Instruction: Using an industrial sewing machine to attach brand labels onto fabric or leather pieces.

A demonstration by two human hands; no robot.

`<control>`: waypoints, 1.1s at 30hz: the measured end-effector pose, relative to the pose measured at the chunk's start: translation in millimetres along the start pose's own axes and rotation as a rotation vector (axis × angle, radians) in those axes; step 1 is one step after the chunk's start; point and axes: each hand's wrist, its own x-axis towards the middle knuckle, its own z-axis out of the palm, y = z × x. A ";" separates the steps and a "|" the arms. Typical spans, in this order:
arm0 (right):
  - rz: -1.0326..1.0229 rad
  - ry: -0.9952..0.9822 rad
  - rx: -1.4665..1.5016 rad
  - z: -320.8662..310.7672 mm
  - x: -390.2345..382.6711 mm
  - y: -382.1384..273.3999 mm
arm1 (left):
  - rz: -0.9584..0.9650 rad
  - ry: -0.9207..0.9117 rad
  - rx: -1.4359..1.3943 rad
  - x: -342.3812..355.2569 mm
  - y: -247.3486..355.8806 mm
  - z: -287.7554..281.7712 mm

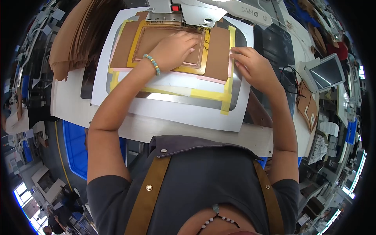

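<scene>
My left hand (pixel 177 47) lies flat, fingers outstretched, on a brown panel (pixel 150 41) inside a yellow rectangular frame (pixel 135 46). A beaded bracelet (pixel 152 64) circles that wrist. The frame sits over a larger brown sheet (pixel 218 55), with pink-edged material showing under its near side. At the sheet's right edge, beside a strip of yellow tape (pixel 228 92), my right hand (pixel 252 64) has its fingers loosely bent and apart, the tips touching the edge. A white sewing machine head (pixel 197 15) stands over the frame's far side, close to my left fingertips.
White board (pixel 176 115) lies under the work on the table. A stack of brown sheets (pixel 74 39) hangs at the left. On the right are a screen (pixel 326 72), black cables (pixel 290 76) and brown cut pieces (pixel 308 107). A blue bin (pixel 74 145) stands below left.
</scene>
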 end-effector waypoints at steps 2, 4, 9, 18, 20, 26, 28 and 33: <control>0.003 -0.005 0.045 0.5 1.7 -2.2 | -0.013 0.023 -0.029 -9.4 -12.7 -4.4; -0.015 -0.018 0.094 1.4 10.6 -9.8 | -0.023 0.038 -0.064 -20.8 -24.2 -11.5; -0.205 0.016 0.148 16.2 66.8 -48.4 | 0.008 0.005 -0.151 -56.4 -39.0 -43.7; -0.250 0.092 -0.073 37.2 90.8 -85.9 | 0.200 -0.024 -0.140 -73.5 -37.6 -30.3; -0.281 0.082 -0.086 41.4 93.9 -90.8 | 0.150 -0.060 -0.213 -78.1 -38.7 -34.8; -0.339 0.057 -0.085 43.0 84.2 -112.4 | 0.136 -0.067 -0.298 -72.8 -50.9 -32.3; -0.337 0.075 -0.135 42.5 80.3 -115.3 | 0.165 -0.085 -0.271 -73.3 -51.0 -34.2; -0.311 0.041 -0.078 38.9 79.6 -117.5 | 0.176 -0.142 -0.299 -71.0 -54.3 -35.6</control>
